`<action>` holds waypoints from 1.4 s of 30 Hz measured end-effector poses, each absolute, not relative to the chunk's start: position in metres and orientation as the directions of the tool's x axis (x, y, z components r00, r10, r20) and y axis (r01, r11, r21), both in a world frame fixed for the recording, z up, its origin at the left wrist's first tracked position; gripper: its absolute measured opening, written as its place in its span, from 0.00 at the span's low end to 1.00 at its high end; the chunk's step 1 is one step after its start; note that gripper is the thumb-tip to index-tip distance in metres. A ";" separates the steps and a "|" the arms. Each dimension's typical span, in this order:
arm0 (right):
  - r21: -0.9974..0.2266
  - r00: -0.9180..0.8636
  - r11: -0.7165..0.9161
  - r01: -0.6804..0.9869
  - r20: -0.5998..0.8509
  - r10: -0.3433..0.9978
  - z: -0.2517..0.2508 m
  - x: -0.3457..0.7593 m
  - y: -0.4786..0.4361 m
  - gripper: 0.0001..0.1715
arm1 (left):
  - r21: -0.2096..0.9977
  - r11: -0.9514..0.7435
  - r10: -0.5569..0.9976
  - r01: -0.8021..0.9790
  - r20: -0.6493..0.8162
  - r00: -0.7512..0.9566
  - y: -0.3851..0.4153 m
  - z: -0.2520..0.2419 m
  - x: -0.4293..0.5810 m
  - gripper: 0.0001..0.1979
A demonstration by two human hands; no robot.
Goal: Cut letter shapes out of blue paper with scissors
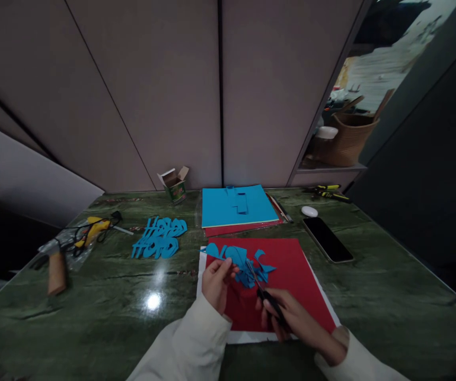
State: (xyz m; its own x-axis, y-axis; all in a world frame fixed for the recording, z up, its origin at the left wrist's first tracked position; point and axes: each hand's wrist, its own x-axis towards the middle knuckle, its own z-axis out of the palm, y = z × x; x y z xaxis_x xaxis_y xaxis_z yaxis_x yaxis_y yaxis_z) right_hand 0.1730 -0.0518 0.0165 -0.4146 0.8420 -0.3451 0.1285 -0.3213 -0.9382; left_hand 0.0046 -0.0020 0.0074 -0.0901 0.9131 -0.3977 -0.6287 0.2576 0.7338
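left hand (216, 281) pinching blue cutout (240, 258) | right hand (293, 317) closed round scissors (261, 291) | imo rotate paper, short snips

I can read nothing for certain from here. The small open box (175, 186) at the far edge carries red and green print too small to make out. The blue paper cutouts (159, 238) at left look like lettering, but I cannot spell it.

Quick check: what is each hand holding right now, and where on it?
The left hand pinches the blue paper cutout near its left end. The right hand holds the scissors by their black handles, blades at the paper.
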 end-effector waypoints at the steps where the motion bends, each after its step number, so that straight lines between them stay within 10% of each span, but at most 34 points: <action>1: -0.937 -0.415 -0.319 0.143 -0.350 0.840 0.016 0.173 -0.052 0.21 | 0.735 0.247 0.915 -0.631 -0.392 -0.098 -0.002 0.007 0.004 0.12; 42: -0.918 -0.406 -0.342 0.200 -0.395 0.824 0.016 0.173 -0.051 0.24 | 0.732 0.321 0.915 -0.601 -0.403 -0.001 -0.007 0.010 0.013 0.13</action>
State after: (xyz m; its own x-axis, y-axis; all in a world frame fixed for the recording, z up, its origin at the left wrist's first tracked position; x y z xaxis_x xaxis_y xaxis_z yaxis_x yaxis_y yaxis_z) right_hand 0.1733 -0.0507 0.0160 -0.4058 0.8240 -0.3954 0.1997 -0.3422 -0.9182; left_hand 0.0132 -0.0069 0.0099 -0.0005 0.9154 -0.4025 -0.6010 0.3214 0.7317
